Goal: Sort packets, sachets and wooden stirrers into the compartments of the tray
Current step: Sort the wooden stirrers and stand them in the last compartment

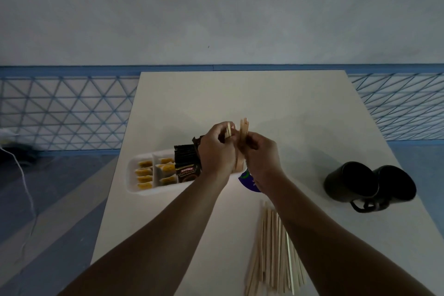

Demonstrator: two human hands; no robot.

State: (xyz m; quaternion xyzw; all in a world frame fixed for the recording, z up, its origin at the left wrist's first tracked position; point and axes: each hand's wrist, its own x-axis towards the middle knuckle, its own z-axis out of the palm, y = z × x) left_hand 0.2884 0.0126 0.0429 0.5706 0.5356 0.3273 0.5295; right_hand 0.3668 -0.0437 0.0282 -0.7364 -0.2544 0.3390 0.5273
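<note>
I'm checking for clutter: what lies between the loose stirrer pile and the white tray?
Head view: a blue item, partly hidden by the right forearm, between stirrer pile and tray; otherwise bare table.

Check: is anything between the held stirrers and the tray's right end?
Nothing visible. The left hand and right hand hold the wooden stirrers above the tray; Kopiko packets stand left of them. The hands hide the tray's right end.

Bare indoor room: blue-patterned wall [60, 108], white table [240, 94], two black mugs [350, 182]

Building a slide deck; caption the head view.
Left hand and right hand grip wooden stirrers over the tray of yellow sachets and dark packets.
</note>
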